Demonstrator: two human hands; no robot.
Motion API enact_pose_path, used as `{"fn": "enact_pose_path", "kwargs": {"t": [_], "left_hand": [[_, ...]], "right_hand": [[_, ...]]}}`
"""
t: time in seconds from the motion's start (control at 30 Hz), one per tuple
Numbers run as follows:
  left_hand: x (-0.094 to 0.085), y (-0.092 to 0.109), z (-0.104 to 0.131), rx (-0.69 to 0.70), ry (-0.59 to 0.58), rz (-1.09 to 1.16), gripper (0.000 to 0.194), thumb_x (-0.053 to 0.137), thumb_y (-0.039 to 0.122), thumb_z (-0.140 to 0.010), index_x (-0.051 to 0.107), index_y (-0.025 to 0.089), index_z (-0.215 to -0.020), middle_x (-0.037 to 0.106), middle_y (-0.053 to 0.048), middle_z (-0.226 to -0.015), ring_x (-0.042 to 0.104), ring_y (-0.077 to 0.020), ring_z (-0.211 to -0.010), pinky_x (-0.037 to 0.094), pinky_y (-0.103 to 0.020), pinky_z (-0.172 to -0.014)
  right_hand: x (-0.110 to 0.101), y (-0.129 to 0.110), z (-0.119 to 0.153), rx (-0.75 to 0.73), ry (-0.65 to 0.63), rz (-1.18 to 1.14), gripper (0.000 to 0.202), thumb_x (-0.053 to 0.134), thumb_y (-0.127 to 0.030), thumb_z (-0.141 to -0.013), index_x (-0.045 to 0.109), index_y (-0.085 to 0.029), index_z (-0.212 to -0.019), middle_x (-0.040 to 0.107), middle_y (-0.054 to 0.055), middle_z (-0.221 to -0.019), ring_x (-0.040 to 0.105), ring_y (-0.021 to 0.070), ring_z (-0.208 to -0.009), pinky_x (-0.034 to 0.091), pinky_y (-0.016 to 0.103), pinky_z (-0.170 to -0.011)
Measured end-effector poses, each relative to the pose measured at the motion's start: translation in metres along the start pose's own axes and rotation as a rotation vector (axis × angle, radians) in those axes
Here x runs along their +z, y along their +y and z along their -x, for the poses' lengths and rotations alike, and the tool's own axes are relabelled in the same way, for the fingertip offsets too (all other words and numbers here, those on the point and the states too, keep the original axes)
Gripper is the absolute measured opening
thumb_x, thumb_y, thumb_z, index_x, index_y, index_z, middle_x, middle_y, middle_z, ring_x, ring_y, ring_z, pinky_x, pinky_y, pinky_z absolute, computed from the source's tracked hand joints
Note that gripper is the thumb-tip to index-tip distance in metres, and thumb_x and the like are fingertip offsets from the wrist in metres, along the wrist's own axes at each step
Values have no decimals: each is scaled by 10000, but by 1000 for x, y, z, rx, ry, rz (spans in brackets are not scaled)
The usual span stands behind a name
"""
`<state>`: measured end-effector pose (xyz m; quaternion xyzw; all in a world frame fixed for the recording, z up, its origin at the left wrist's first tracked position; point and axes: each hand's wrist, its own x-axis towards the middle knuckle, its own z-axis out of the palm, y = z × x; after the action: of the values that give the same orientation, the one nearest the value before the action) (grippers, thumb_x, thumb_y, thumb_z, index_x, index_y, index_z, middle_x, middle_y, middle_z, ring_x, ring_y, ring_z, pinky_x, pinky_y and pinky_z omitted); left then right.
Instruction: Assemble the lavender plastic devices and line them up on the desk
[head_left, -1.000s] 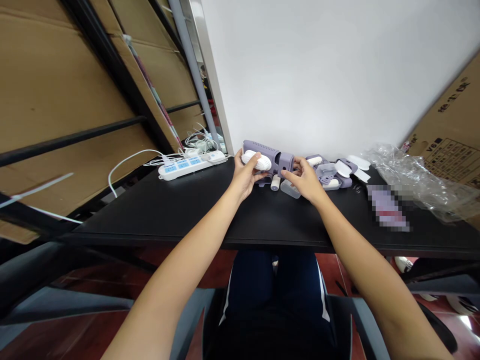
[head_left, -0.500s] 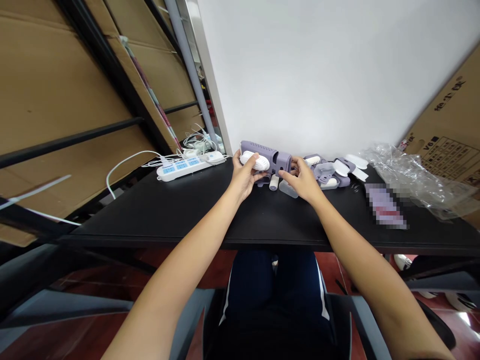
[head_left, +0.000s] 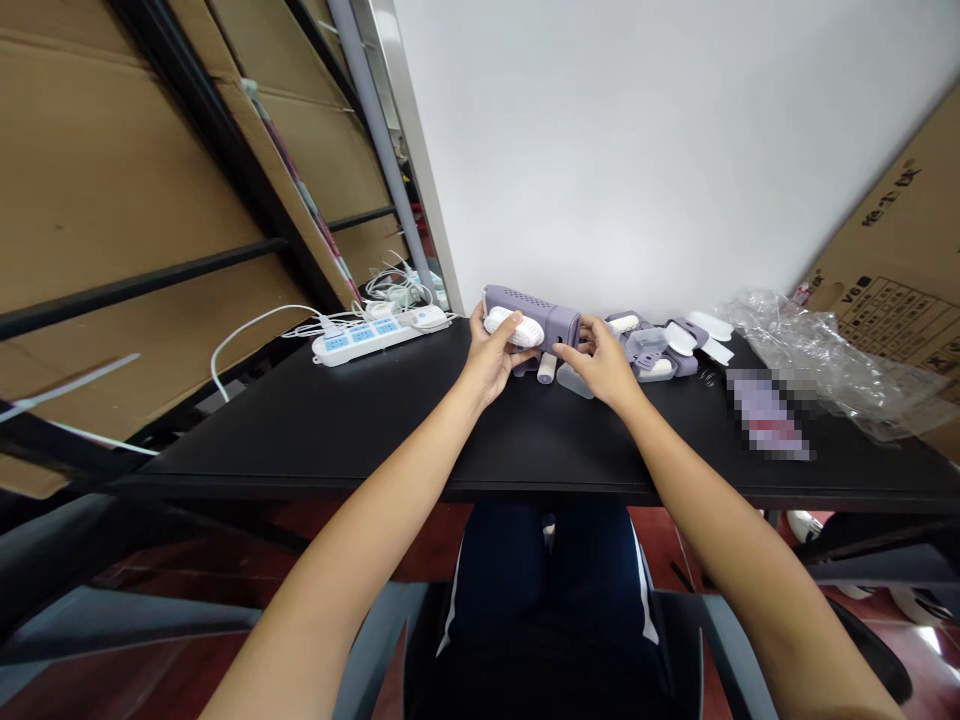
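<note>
A long purple plastic housing [head_left: 517, 298] with rows of small holes is held above the black table. My left hand [head_left: 491, 358] is closed around its left end, the thumb on a white ribbed oval piece [head_left: 523, 327] at its front. On the right, my right hand [head_left: 604, 364] grips a purple end piece [head_left: 566, 322], which sits flush against the housing. Under the held parts, a white cylinder [head_left: 547, 368] shows, and a clear plastic piece [head_left: 576, 381] lies just below my right hand.
Purple and white plastic parts [head_left: 654, 350] are piled to the right. Farther right are a pixelated flat item [head_left: 769, 415], clear plastic bags [head_left: 832, 360] and a cardboard box [head_left: 900, 270]. A power strip [head_left: 379, 335] with cables lies left. A white wall [head_left: 637, 150] rises behind.
The dark gap between the purple housing and its end piece has closed, as my right hand moved the end piece slightly left against it. My left hand has kept its grip.
</note>
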<state>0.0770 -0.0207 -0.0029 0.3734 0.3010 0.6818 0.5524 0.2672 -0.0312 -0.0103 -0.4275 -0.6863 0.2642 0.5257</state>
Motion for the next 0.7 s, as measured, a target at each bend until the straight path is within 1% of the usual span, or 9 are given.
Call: {"fn": "enact_pose_path", "kwargs": {"t": [0.27,0.43,0.57,0.7], "left_hand": [[1,2,3,14,-49,5,918,932,350,-729,416,400,-1486,675,-30,-1286,739,-211,-985,686,-436,-837],[3,2,5,-16,-42,8,872,933,373,-727,438,386,-1445,685,-13,-1253,743,-199,-982,677,-447,-878],[3,3,6,-19,-45,1,854,922,370,-740,444,382,-1447,692,-16,-1258,745,-206,-1009,664,-476,-918],[2,3,5,-23,-39,-5,856,911,355,-746,445,386,-1464,694,-29,-1269,740,-221,-1035,656,-488,-931]], "right_hand": [[-1,0,0,-22,18,14,561,791,-503,-835,635,-230,-1299,746,111,-1287,719,242,-937,588,468,-959],[5,3,0,-36,38,-12,580,794,-532,-840,622,-235,-1307,750,113,-1298,737,256,-1009,595,453,-964],[6,2,0,-49,36,-26,563,790,-514,-847,612,-228,-1299,746,122,-1311,742,263,-1055,593,444,-972],[4,0,1,-38,2,4,555,777,-497,-868,605,-231,-1324,744,118,-1313,747,253,-1032,591,446,-985]]}}
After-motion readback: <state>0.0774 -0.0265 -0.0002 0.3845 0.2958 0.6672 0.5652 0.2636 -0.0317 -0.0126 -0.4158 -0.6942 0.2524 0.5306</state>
